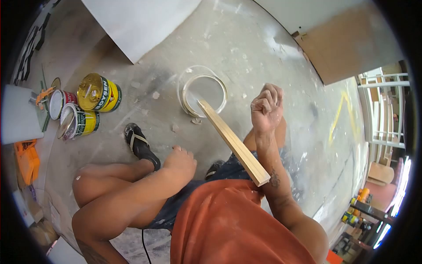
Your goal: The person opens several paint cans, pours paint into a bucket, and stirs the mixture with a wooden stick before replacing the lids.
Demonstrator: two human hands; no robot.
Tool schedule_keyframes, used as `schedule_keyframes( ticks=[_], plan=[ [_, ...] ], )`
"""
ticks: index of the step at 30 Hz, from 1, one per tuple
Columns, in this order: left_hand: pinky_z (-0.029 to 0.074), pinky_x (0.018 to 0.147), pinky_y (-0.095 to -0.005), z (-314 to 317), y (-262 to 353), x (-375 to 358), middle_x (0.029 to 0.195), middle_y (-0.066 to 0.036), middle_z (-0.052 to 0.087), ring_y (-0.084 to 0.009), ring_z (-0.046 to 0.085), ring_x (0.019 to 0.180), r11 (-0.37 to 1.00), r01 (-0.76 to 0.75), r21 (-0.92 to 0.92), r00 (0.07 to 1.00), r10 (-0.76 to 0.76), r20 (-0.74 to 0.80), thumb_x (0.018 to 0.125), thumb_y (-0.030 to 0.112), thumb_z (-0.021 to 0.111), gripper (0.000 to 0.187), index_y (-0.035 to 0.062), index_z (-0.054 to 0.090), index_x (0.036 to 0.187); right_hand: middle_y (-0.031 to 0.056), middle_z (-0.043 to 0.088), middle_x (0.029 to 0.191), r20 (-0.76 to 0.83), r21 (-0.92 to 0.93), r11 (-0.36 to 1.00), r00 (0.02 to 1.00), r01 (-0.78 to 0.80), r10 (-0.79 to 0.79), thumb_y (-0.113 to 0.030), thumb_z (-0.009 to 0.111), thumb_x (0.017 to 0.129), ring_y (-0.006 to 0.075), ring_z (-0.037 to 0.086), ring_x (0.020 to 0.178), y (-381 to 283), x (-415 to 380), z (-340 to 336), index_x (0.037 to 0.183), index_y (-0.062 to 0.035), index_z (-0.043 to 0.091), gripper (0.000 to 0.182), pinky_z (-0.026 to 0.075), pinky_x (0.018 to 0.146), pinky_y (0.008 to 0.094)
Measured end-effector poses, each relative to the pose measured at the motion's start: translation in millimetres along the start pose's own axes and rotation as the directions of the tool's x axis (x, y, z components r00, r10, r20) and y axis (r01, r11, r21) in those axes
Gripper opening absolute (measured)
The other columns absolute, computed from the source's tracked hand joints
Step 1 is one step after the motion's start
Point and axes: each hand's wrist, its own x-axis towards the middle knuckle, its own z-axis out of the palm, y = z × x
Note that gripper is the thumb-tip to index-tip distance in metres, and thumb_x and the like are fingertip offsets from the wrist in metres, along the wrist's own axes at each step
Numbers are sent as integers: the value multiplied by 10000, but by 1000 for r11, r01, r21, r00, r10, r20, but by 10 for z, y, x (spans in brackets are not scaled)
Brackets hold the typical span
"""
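Low in the frame, the left hand [179, 160] rests loosely curled on the knee, grasping nothing. The right hand [266, 105], clenched and empty, hovers beside the wooden stick [233, 143], which leans unheld into the open paint can [205, 94] at centre; it could slip and tip paint onto the floor [246, 53].

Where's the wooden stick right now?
In the head view, the wooden stick runs diagonally at centre, its far end in the open paint can, its near end by the right hand's forearm.
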Motion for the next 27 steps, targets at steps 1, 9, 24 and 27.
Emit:
schedule_keyframes(
  ticks=[1,9,24,27],
  plan=[
    [447,919,-426,11,11,2,1075,-115,653,-279,625,1051,1000,13,18,1000,-13,5,914,180,533,246,87,688,1081,-23,313,664,89,-44,999,996,-21,25,-306,431,1045,75,278,529,-31,-64,-11,702,-112,446,395,227,420,223],
    [456,893,-410,55,29,34,1054,-109,653,-268,635,1013,1000,-11,23,1000,11,-8,910,180,530,225,86,682,1046,-53,243,561,48,20,990,989,-140,139,-373,345,1073,53,191,436,-477,-726,82,618,-157,344,504,124,393,229],
    [467,832,-386,-164,-5,110,945,-103,643,-259,640,934,1000,7,0,987,-7,-160,872,154,557,159,76,670,950,-10,428,655,-518,-806,-73,759,-588,-395,-488,413,1041,96,442,577,-711,-1805,331,725,-77,496,525,350,552,261],
    [465,833,-388,-200,12,137,952,-101,643,-261,638,941,1000,-15,12,988,17,-155,873,153,555,165,75,676,953,-16,431,652,-460,-651,-386,744,-654,-484,-471,389,1051,108,428,559,-828,-1777,60,752,-54,532,533,345,554,264]
  ],
)
